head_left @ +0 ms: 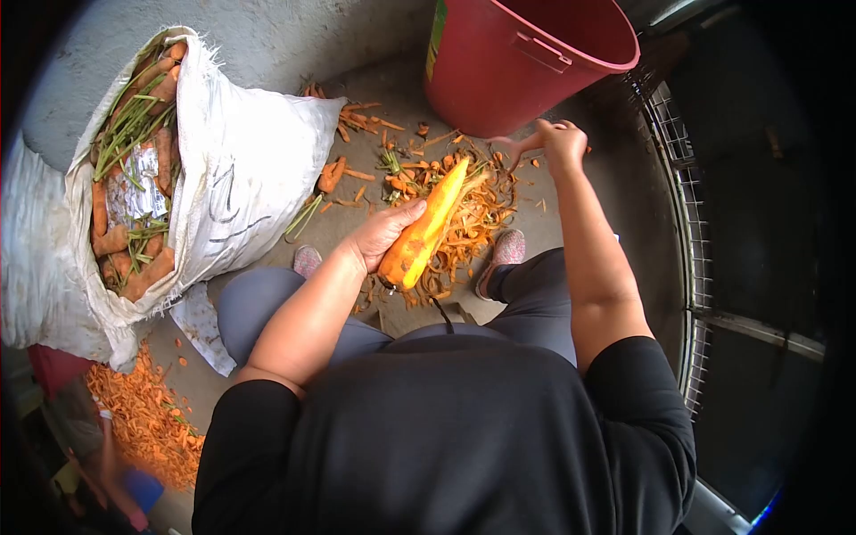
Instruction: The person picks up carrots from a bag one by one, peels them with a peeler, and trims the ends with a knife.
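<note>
A large carrot slants up and away from me, with my left hand wrapped round its thick end. Much of it is bare, bright yellow-orange, while brown skin patches show near the thick end. Out to the right, apart from the carrot, my right hand is closed on a thin, pinkish forked peeler, slightly blurred. Beneath the carrot, a heap of peelings covers the floor between my feet.
A white sack of unpeeled carrots stands open at left. Ahead is a red bucket. Wire mesh runs along the right. At lower left, another person's arm is beside more peelings.
</note>
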Demonstrator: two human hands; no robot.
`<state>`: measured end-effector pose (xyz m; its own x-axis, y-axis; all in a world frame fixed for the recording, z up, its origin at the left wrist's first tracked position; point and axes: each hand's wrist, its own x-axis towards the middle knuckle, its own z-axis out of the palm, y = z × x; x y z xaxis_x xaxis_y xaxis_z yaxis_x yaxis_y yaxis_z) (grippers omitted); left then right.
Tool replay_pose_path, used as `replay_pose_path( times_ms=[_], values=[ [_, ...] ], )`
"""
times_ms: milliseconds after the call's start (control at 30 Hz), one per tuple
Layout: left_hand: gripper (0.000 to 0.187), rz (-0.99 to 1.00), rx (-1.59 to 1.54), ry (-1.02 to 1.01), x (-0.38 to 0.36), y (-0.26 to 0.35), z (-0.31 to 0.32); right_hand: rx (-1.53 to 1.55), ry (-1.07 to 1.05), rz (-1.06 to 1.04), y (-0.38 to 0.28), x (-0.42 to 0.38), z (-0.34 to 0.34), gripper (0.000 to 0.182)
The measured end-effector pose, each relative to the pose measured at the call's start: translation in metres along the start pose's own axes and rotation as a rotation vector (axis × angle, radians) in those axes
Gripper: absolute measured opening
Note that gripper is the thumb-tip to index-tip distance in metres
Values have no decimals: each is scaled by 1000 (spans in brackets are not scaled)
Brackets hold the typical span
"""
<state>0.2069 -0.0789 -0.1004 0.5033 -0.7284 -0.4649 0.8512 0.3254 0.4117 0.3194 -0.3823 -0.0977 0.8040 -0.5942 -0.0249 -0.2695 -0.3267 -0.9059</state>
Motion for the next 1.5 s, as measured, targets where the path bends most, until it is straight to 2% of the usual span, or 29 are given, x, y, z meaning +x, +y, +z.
replay_pose_path(
  times_ms=[33,67,167,233,267,300,367,433,500,567,633,733,767,800,867,900,967,1000,1033,1100,1133,1167,1200,1233,1300,1400,1433,1500],
  values=[
    [41,-3,-5,1,1,1,-1,125,16,107,-17,-5,-11,33],
    [42,-6,-16,1,3,1,-2,167,-23,100,-27,-13,-14,30],
    [42,-29,-47,-38,12,-3,-11,429,-424,72,-54,-76,-4,18],
    [40,-45,-66,-98,14,-2,-13,234,-677,13,-64,-126,3,18],
    [42,-10,-181,-24,11,-3,7,176,-779,-108,-63,-144,8,20],
    [42,-46,-172,-47,10,-4,3,183,-853,-56,-70,-160,9,20],
    [41,-39,-206,-100,13,-7,2,-6,-791,-166,-76,-157,13,17],
    [38,-4,-24,-115,5,-5,-4,-6,-664,18,-71,-129,19,19],
    [38,-6,-1,-50,4,-7,-4,50,-395,101,-59,-83,22,27],
    [38,-5,22,15,4,-7,-3,83,-113,-12,-14,-14,14,33],
    [40,17,18,35,2,-2,2,62,34,75,-22,-3,-5,36],
    [39,6,-47,60,8,-2,-3,184,-104,54,-29,-27,-3,30],
    [39,14,-69,34,10,-3,-5,230,-277,58,-52,-61,-3,25],
    [39,20,-88,9,11,-4,-8,308,-403,64,-41,-79,7,20],
    [37,27,-97,36,7,1,12,206,-667,-28,-57,-133,12,20],
    [37,11,-137,35,8,-3,14,109,-791,-152,-61,-147,13,20],
    [36,-17,-216,35,10,-8,14,-26,-811,-115,-75,-155,15,19],
    [37,12,-186,-50,13,-13,4,-61,-795,-111,-70,-142,20,17],
    [38,26,-10,-36,13,-14,-11,-50,-706,-107,-65,-127,25,16],
    [38,8,-32,30,7,-13,-2,82,-512,38,-42,-72,31,31],
    [38,11,-20,31,5,-12,1,50,-250,-28,-29,-46,31,33],
    [38,13,-10,33,4,-11,4,98,-116,-65,-11,-15,27,42],
    [38,14,1,35,3,-9,5,-52,-19,-35,-17,-4,15,42],
    [38,23,-4,38,3,-7,5,48,-6,-11,-16,5,10,35],
    [38,44,-25,41,5,-5,3,233,-90,36,-25,-10,3,42],
    [37,54,-62,12,9,-6,-3,323,-509,69,-54,-82,6,23],
    [37,64,-57,13,8,-6,-1,335,-683,65,-58,-109,7,21],
    [35,38,-162,13,7,-4,16,153,-836,5,-60,-147,12,21]
  ],
)
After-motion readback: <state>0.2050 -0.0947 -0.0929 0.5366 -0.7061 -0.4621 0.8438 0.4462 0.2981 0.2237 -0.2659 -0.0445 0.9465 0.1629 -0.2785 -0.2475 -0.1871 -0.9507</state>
